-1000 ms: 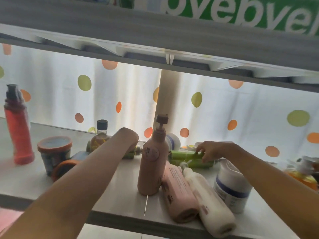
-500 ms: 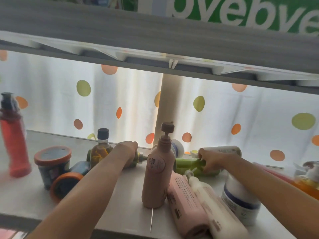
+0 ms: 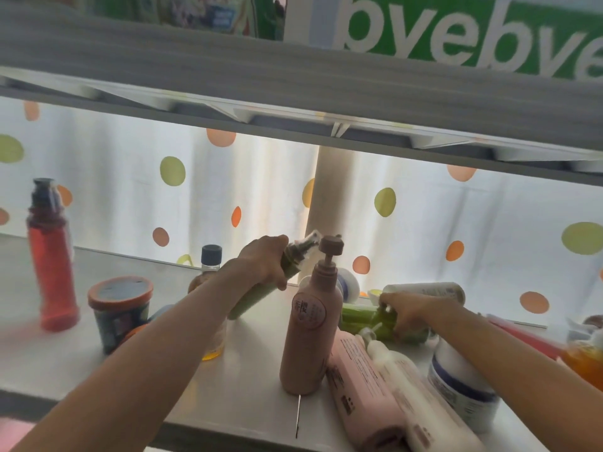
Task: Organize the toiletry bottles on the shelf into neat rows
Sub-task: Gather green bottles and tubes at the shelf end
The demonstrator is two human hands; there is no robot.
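My left hand (image 3: 264,261) grips a green pump bottle (image 3: 257,295) near its neck and holds it tilted, its base low over the shelf (image 3: 248,380). My right hand (image 3: 408,313) grips another green bottle (image 3: 359,314) that lies on its side at the back. A tall brown-pink pump bottle (image 3: 308,334) stands upright between my arms. To its right a pink bottle (image 3: 362,396) and a white bottle (image 3: 421,399) lie flat side by side.
A red bottle (image 3: 50,265) stands at the far left, with an orange-lidded jar (image 3: 119,313) and an amber oil bottle (image 3: 210,265) beside my left arm. A white tub (image 3: 456,386), a white tube (image 3: 427,290) and an orange pump bottle (image 3: 584,357) crowd the right. An upper shelf (image 3: 293,86) hangs low overhead.
My left hand has lifted its green pump bottle off the shelf and tipped it toward upright. My right hand stays on the lying green bottle. The view has shifted lower and closer.
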